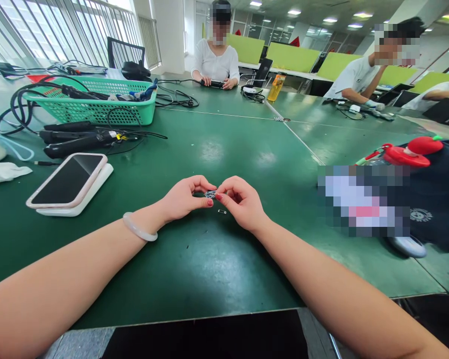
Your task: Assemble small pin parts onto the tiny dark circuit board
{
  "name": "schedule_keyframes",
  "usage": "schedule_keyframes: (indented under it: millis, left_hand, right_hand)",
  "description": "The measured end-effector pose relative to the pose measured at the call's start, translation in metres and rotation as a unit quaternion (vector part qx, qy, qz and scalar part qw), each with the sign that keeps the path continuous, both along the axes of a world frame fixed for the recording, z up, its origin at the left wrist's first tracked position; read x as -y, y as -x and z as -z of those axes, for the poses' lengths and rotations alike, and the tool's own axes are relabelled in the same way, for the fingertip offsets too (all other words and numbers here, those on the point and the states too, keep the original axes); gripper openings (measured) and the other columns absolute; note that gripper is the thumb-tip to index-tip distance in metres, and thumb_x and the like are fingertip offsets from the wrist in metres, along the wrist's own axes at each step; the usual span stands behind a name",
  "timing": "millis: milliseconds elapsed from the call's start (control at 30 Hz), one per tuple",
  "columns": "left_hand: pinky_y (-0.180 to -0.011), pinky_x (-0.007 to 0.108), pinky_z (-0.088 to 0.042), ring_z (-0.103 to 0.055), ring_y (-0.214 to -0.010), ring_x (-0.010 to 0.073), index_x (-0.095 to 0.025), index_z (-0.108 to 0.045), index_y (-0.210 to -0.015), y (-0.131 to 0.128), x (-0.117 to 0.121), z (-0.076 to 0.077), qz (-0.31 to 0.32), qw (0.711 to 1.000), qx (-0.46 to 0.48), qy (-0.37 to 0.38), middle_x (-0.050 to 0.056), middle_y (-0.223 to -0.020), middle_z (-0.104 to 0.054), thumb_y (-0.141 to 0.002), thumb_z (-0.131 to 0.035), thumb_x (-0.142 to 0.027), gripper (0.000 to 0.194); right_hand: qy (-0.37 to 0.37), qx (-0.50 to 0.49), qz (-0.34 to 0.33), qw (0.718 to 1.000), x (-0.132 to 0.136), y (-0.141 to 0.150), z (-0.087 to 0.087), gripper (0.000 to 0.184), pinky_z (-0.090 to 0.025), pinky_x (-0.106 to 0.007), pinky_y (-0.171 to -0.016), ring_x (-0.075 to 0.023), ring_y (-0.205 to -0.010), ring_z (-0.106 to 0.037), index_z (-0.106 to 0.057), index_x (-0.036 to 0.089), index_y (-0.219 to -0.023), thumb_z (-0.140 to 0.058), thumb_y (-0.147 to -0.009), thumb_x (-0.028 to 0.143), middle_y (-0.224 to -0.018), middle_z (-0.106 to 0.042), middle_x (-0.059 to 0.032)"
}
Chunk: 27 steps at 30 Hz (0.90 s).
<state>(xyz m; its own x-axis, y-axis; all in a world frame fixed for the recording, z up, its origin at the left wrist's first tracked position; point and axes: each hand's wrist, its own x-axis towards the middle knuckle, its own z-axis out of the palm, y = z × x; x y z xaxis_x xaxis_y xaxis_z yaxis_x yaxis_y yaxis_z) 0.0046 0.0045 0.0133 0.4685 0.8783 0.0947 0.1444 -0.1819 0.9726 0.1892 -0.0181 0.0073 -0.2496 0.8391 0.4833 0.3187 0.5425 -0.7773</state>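
Observation:
My left hand [189, 195] pinches a small flat black-and-white patterned piece [210, 194] between thumb and fingers, a little above the table. The fingers of my right hand [243, 202] are closed in a pinch at the right end of that same piece. What kind of thing it is, I cannot make out. Just below my fingertips, a tiny dark rectangular part with pale edges [222, 211] lies on the green table [209, 279]. A pale bangle [139, 228] circles my left wrist.
Left of my hands, a phone [69, 179] lies on a white box. Behind it are black cabled tools [84, 139] and a green basket [97, 112]. At right sit a dark bag [441, 199] and a mouse [407, 246]. People [217, 60] sit across the table.

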Motion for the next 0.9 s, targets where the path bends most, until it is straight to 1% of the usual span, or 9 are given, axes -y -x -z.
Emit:
schedule_keyframes:
  millis: [100,233,367,433,533,633,700,767,900]
  left_hand:
    - [-0.08,0.032,-0.046,-0.059,-0.082,0.0145,-0.017,-0.06,-0.087,0.001,-0.001,0.002,0.002,1.0,0.015,0.011,0.004,-0.089,-0.065,-0.062,-0.075,-0.031,0.033]
    - [-0.076,0.03,-0.046,-0.059,-0.077,0.0135,-0.016,-0.06,-0.085,0.001,0.001,-0.001,0.004,0.999,0.037,0.036,0.004,-0.084,-0.065,-0.062,-0.075,-0.033,0.032]
    - [-0.073,0.028,-0.045,-0.059,-0.074,0.0122,-0.015,-0.059,-0.082,0.0,0.004,-0.005,0.017,0.994,0.079,0.07,0.003,-0.081,-0.066,-0.063,-0.075,-0.034,0.032]
    - [-0.074,0.028,-0.045,-0.059,-0.074,0.0119,-0.015,-0.059,-0.082,0.0,0.004,-0.006,0.022,0.993,0.091,0.078,0.003,-0.081,-0.066,-0.063,-0.076,-0.034,0.032]
    - [-0.078,0.029,-0.046,-0.061,-0.076,0.0127,-0.015,-0.059,-0.083,0.0,0.004,-0.006,0.016,0.993,0.085,0.076,0.003,-0.083,-0.068,-0.064,-0.075,-0.032,0.03]
    - [-0.081,0.032,-0.046,-0.063,-0.081,0.0147,-0.015,-0.059,-0.084,0.0,0.002,-0.006,0.001,0.995,0.069,0.074,0.005,-0.086,-0.069,-0.064,-0.075,-0.032,0.031]
    - [-0.082,0.034,-0.047,-0.063,-0.083,0.016,-0.015,-0.059,-0.084,0.0,0.002,-0.007,-0.01,0.995,0.059,0.074,0.006,-0.087,-0.069,-0.063,-0.075,-0.031,0.031]
    - [-0.083,0.035,-0.047,-0.064,-0.083,0.0165,-0.015,-0.059,-0.083,0.0,0.002,-0.007,-0.016,0.996,0.05,0.073,0.007,-0.088,-0.069,-0.062,-0.076,-0.03,0.031]
    - [-0.083,0.035,-0.047,-0.063,-0.081,0.016,-0.014,-0.059,-0.083,0.0,0.002,-0.006,-0.009,0.998,0.024,0.058,0.007,-0.089,-0.069,-0.063,-0.075,-0.027,0.029]
  right_hand:
    - [-0.01,0.018,0.014,1.0,0.001,-0.001,-0.001,0.016,-0.039,-0.024,-0.055,-0.0085,-0.057,-0.043,-0.06,0.02,-0.078,-0.055,-0.082,0.035,-0.079,-0.055,-0.0009]
    - [-0.048,0.082,0.036,0.995,0.003,-0.004,-0.005,0.015,-0.041,-0.025,-0.057,-0.0092,-0.058,-0.045,-0.064,0.022,-0.081,-0.054,-0.083,0.034,-0.083,-0.057,-0.0022]
    - [-0.114,0.136,0.036,0.983,0.005,-0.006,-0.008,0.016,-0.044,-0.026,-0.068,-0.0124,-0.072,-0.053,-0.066,0.025,-0.088,-0.053,-0.085,0.032,-0.086,-0.059,-0.0031]
    - [-0.12,0.16,0.027,0.979,0.006,-0.007,-0.01,0.017,-0.044,-0.027,-0.072,-0.0135,-0.076,-0.055,-0.066,0.026,-0.091,-0.051,-0.086,0.032,-0.086,-0.06,-0.0033]
    - [-0.086,0.187,0.036,0.978,0.006,-0.01,-0.012,0.02,-0.043,-0.026,-0.069,-0.0128,-0.073,-0.054,-0.063,0.028,-0.101,-0.053,-0.085,0.03,-0.088,-0.06,-0.0024]
    - [-0.015,0.216,0.039,0.975,0.004,-0.016,-0.013,0.029,-0.041,-0.025,-0.062,-0.0104,-0.063,-0.05,-0.058,0.026,-0.107,-0.061,-0.079,0.029,-0.086,-0.058,-0.0002]
    - [0.032,0.266,0.003,0.963,0.002,-0.021,-0.011,0.025,-0.039,-0.024,-0.061,-0.0101,-0.063,-0.049,-0.06,0.023,-0.097,-0.066,-0.074,0.032,-0.083,-0.057,0.0006]
    - [0.057,0.316,-0.04,0.946,0.001,-0.025,-0.01,0.021,-0.038,-0.024,-0.062,-0.011,-0.067,-0.05,-0.06,0.022,-0.09,-0.068,-0.072,0.032,-0.082,-0.057,0.0003]
    - [0.072,0.348,-0.054,0.933,0.001,-0.023,-0.008,0.005,-0.036,-0.024,-0.062,-0.0107,-0.068,-0.05,-0.06,0.02,-0.08,-0.062,-0.077,0.023,-0.078,-0.057,0.0]
